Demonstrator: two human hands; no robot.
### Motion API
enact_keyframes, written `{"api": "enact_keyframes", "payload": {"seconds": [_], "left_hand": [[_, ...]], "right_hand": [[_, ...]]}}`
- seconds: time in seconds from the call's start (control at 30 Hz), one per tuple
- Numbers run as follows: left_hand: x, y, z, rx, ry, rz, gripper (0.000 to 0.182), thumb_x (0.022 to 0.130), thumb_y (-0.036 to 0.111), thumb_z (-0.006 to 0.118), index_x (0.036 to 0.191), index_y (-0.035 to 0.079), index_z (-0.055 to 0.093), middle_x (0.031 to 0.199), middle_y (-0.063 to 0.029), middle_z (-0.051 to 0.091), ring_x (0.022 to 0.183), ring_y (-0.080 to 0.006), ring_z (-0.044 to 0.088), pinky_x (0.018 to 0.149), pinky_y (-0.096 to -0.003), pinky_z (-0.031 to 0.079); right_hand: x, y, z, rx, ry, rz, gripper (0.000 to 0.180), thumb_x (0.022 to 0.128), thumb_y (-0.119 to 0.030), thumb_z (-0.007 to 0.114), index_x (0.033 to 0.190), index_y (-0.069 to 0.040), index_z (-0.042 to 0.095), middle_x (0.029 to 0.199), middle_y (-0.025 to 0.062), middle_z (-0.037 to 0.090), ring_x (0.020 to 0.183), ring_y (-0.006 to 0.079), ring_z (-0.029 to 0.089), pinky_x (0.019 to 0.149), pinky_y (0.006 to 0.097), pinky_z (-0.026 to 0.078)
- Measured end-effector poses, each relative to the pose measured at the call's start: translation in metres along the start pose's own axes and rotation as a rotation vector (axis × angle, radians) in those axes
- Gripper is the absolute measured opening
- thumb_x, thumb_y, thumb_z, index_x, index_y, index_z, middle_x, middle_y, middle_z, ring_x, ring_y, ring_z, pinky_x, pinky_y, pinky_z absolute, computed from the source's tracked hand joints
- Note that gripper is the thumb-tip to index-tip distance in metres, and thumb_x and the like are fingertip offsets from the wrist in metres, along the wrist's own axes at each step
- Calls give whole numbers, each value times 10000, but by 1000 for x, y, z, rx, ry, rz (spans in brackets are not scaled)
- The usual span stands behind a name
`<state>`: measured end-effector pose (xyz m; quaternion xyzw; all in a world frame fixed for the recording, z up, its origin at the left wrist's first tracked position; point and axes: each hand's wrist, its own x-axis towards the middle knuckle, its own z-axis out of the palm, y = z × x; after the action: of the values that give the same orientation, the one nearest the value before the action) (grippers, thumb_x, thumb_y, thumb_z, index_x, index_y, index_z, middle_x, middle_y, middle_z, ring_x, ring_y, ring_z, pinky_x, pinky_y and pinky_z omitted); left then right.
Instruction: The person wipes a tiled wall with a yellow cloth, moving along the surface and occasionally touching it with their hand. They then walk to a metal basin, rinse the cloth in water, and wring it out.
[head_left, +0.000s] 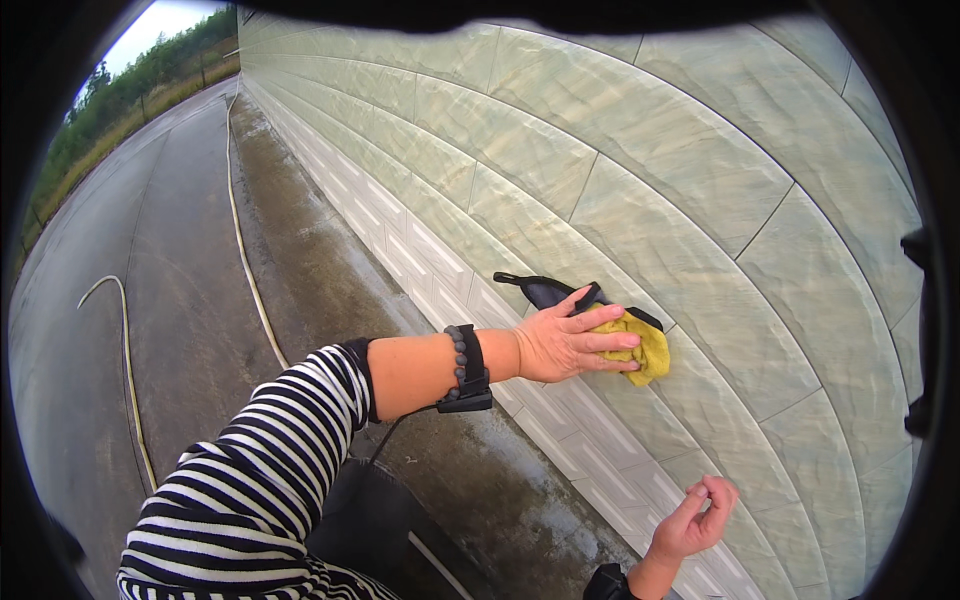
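Observation:
My left hand (562, 341) presses a yellow and dark grey cloth (651, 349) flat against the tiled wall (682, 225). Its fingers spread over the bunched yellow part, while a dark grey flap with a black edge and a loop sticks out beyond the thumb. Part of the cloth is hidden under the palm. Lower right, my right hand (694, 517) is raised in front of the wall, fingers curled in towards the thumb, with nothing visible in it.
A band of pale grey brick-pattern tiles (435, 255) runs along the wall's base. Beside it lies stained, wet-looking concrete (300, 202). A pale hose (238, 217) stretches along the ground, and a hooked length of hose (126, 337) lies farther left. A cable (390, 435) hangs from my left wrist.

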<state>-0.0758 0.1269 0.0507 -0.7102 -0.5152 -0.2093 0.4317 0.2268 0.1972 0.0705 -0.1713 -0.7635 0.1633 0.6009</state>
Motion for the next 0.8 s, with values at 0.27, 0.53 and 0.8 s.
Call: {"api": "enact_keyframes", "payload": {"seconds": [0.27,0.53,0.8], "left_hand": [[-118,-118,23,-27,453,-1213,658,870,246,488,1417,92,157,1438,-265,85,1305,-478,117,1071,-500,163],[-67,-15,44,-259,342,-1220,694,891,217,447,1396,-41,47,1385,-350,-34,1264,-542,37,1051,-569,50],[-62,53,24,-165,-180,-60,623,796,287,633,1352,214,362,1450,-138,169,1338,-435,109,1049,-577,169]], "right_hand": [[5,-11,-29,-19,21,16,195,786,100,460,931,19,560,785,114,484,717,188,457,609,272,374],[12,-21,-41,4,53,-22,193,783,105,458,923,16,557,789,112,486,718,188,457,608,268,372],[15,-31,-18,-31,12,-95,200,779,110,455,922,16,560,802,115,493,700,179,460,597,268,376]]}}
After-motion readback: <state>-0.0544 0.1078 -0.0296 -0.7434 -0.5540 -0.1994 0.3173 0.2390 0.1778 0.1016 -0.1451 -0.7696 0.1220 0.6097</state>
